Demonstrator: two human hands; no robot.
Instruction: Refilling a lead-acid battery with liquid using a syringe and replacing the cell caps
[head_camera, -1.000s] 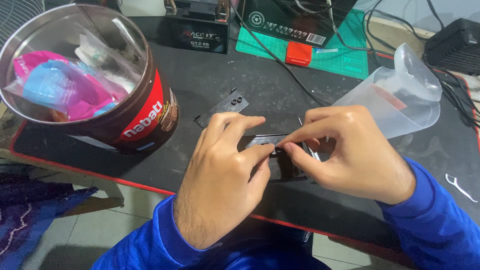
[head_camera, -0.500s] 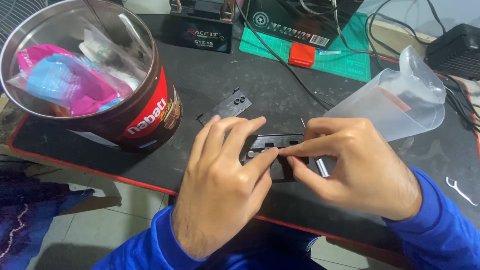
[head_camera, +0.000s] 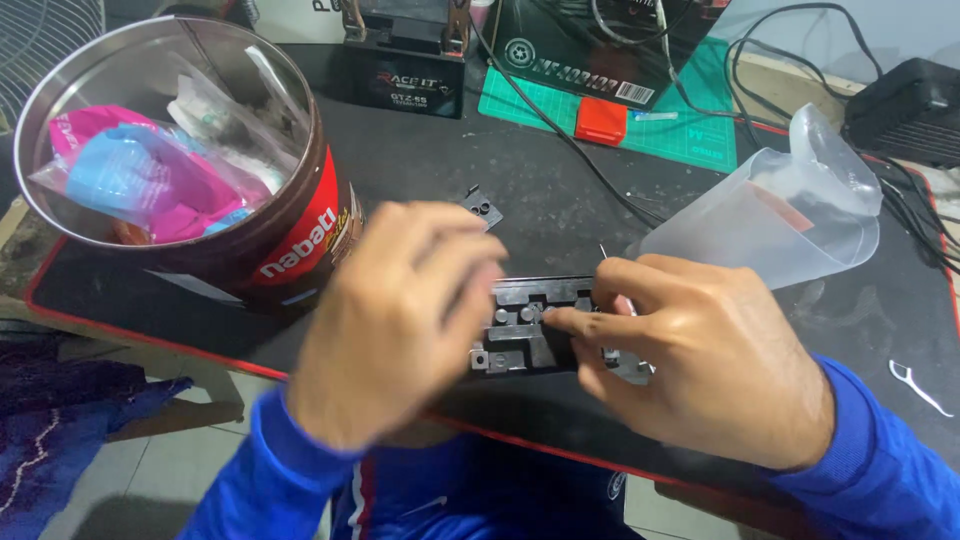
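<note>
now | right hand (head_camera: 700, 350) pinches black plastic part (head_camera: 530, 325) | left hand (head_camera: 400, 310) blurred, grip unclear

the left hand (head_camera: 395, 320) is smeared by motion blur, so its grip cannot be made out. part of the black plastic part (head_camera: 535, 325) is covered by both hands. the right hand (head_camera: 700, 360) hides that part's right end. both blue sleeves are cut off by the bottom edge.

Head camera looks steeply down, close over the desk mat (head_camera: 560, 200).
</note>
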